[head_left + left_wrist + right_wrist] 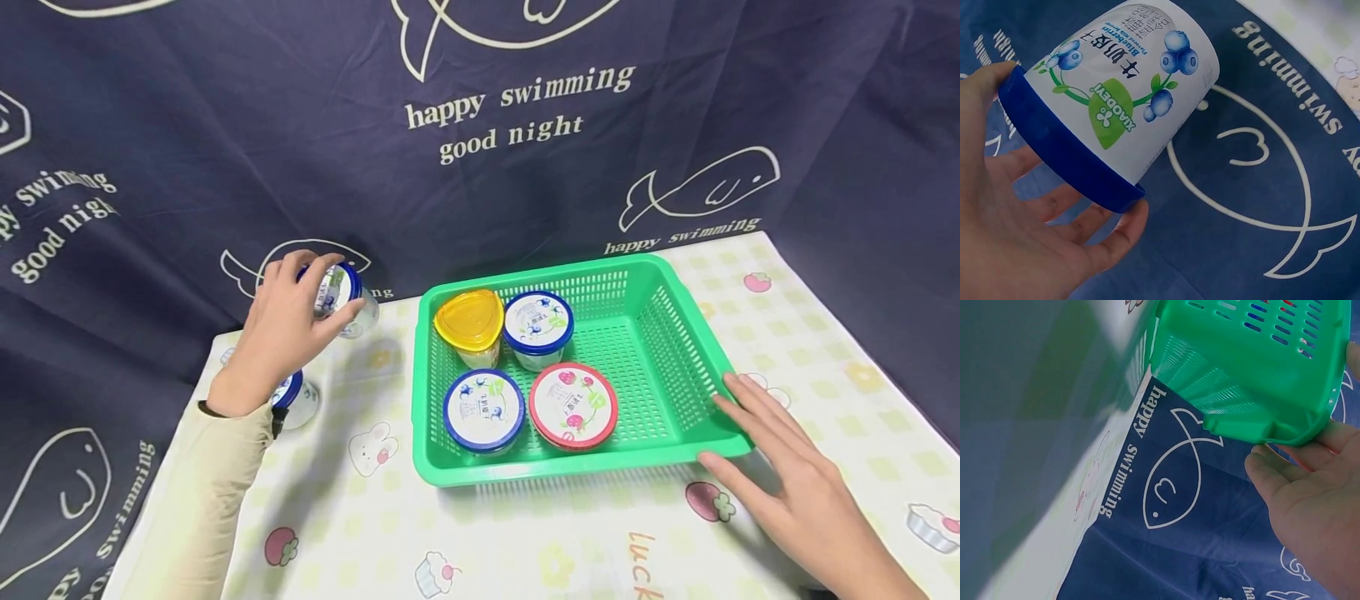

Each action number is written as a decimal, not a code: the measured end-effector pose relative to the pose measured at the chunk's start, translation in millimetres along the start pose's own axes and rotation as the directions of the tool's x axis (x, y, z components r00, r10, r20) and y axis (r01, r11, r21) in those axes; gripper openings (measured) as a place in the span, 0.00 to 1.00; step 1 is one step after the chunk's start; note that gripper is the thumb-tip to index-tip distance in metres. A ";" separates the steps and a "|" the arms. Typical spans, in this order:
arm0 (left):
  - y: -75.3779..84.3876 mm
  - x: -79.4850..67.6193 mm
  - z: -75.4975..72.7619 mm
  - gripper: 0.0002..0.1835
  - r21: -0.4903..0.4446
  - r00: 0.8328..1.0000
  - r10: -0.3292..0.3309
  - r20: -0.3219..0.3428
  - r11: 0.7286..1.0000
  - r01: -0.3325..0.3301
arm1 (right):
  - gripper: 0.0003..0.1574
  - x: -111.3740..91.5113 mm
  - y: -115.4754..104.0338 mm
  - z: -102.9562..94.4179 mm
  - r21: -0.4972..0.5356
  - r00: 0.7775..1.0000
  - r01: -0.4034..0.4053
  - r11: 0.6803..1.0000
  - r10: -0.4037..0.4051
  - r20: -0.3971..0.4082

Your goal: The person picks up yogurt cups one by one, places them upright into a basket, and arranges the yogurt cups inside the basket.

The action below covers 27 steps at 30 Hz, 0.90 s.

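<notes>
My left hand (285, 325) grips a white cup with a blue lid (1116, 81) by that lid, at the table's back left. Blueberries are printed on the cup's side; in the left wrist view it tilts, with thumb and fingers round the lid's edge. My right hand (798, 479) rests at the near right corner of a green basket (637, 454), its fingers extended at the rim. Inside sit a yellow-lidded cup (470, 321), two blue-lidded cups, one at the back (538, 321) and one in front (483, 410), and a red-lidded cup (573, 406).
Another blue-lidded cup (303, 404) stands on the table left of the basket, partly hidden by my left wrist. A patterned cloth (495, 542) covers the table. Behind it hangs a dark blue curtain (337, 150) with white fish outlines and lettering.
</notes>
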<state>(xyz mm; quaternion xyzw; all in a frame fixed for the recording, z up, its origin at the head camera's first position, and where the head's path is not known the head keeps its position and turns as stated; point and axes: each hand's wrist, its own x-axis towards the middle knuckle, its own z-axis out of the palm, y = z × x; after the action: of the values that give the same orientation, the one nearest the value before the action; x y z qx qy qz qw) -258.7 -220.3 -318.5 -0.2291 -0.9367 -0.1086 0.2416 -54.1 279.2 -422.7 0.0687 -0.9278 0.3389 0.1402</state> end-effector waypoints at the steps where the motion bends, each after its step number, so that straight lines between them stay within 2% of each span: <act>1: -0.1 0.2 -1.6 0.32 -0.005 1.000 0.002 -0.014 1.000 -0.002 | 0.47 0.0 -0.1 0.0 0.000 1.000 0.000 1.000 0.000 0.000; 4: -0.3 1.3 -5.6 0.31 -0.016 0.999 -0.003 -0.040 1.000 0.003 | 0.47 0.0 -0.4 0.3 0.000 1.000 -0.002 1.000 0.002 0.002; 7: 1.6 2.3 -8.4 0.30 -0.018 0.999 -0.016 -0.037 1.000 0.015 | 0.47 -0.2 -0.6 0.1 0.000 1.000 -0.005 1.000 0.005 0.001; 11: 7.1 5.5 -9.9 0.30 -0.024 0.999 -0.001 -0.047 1.000 0.000 | 0.47 -0.2 -0.5 -0.5 0.002 1.000 -0.004 1.000 0.004 0.001; 22: 38.2 19.8 -13.2 0.31 -0.021 0.993 0.088 -0.079 0.996 -0.090 | 0.47 -0.7 -0.5 0.0 0.002 1.000 0.004 1.000 -0.004 -0.014; 27: 50.4 22.8 -17.6 0.31 -0.029 0.989 0.100 -0.107 0.994 -0.103 | 0.47 -0.1 -0.8 -0.5 0.002 1.000 -0.001 1.000 0.001 -0.003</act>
<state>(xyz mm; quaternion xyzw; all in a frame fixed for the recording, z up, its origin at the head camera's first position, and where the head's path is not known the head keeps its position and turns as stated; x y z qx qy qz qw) -245.0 -173.4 -287.2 -0.2746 -0.9077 -0.1241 0.2921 -53.7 279.0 -421.8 0.0676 -0.9274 0.3398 0.1413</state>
